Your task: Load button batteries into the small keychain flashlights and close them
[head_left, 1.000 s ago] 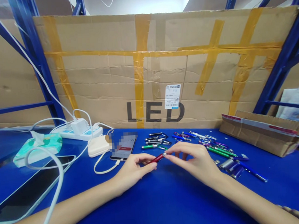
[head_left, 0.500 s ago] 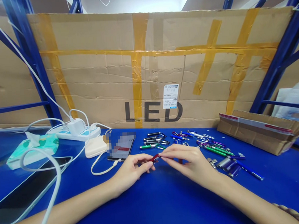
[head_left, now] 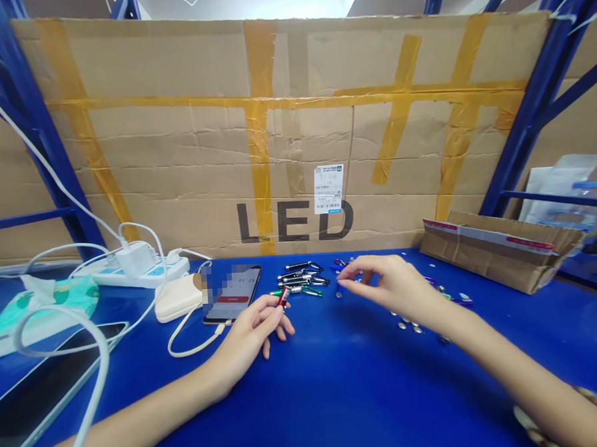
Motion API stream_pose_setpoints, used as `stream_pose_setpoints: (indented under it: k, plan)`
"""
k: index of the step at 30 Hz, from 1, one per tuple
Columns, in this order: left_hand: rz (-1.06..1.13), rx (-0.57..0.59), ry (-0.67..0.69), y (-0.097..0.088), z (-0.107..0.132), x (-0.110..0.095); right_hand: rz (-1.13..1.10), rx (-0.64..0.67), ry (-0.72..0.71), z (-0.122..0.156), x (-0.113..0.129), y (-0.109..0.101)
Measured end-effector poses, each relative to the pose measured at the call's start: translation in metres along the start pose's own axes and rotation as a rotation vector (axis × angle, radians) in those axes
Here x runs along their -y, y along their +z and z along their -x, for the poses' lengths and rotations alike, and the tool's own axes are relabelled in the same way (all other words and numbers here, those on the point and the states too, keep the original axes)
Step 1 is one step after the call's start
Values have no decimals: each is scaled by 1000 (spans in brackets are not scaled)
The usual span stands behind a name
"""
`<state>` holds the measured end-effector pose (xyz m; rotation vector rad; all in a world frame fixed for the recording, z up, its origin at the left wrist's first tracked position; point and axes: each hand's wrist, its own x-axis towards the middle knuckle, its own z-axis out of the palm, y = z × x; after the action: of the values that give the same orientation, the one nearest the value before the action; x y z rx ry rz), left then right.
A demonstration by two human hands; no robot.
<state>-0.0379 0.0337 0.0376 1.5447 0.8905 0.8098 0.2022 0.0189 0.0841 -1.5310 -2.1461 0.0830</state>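
My left hand (head_left: pixel 257 329) pinches a small red metal tube (head_left: pixel 283 296) between thumb and fingertips, its silvery end pointing up. My right hand (head_left: pixel 389 285) reaches over the right-hand pile, thumb and forefinger closed together at a small blue piece (head_left: pixel 338 287); whether they grip it is hard to see. Between the hands, farther back, lie several black pen-like tubes with carabiner clips (head_left: pixel 301 278) and a green one (head_left: pixel 297 290). Small silver round pieces (head_left: pixel 408 326) are scattered under my right forearm. Much of the coloured pile is hidden behind my right hand.
A phone (head_left: pixel 235 293) on a charging cable and a white power bank (head_left: pixel 179 298) lie left of centre. Farther left are a larger phone (head_left: pixel 42 390), a tissue pack (head_left: pixel 43 307) and a power strip (head_left: pixel 151 270). An open cardboard box (head_left: pixel 500 249) stands at back right.
My hands have parted. The right hand has left the red tube and moved to the pile's near-left side; the left hand keeps the tube, now tilted more upright. The view has shifted rightward.
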Motion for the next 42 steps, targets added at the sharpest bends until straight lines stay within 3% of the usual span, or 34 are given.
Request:
stream_pose_setpoints:
  k: [5,10,17,22,33,38,42]
  plan:
    - [17,-31,-21,0,-1,2,393,306,280,2,-33,-19]
    - [63,-43,-8,-1,-4,7,324,520,438,8,-40,-22]
    - [59,-33,-26,-1,-3,5,168,551,448,10,-54,-14]
    - [59,-31,-14,-1,-3,4,55,584,411,6,-47,-10]
    - [52,-44,-24,0,1,-1,74,473,182,2,-47,3]
    - [55,-59,-38,1,2,-3,20,497,219,1,-51,5]
    - [47,-57,-43,1,3,-4,145,484,311,1,-47,1]
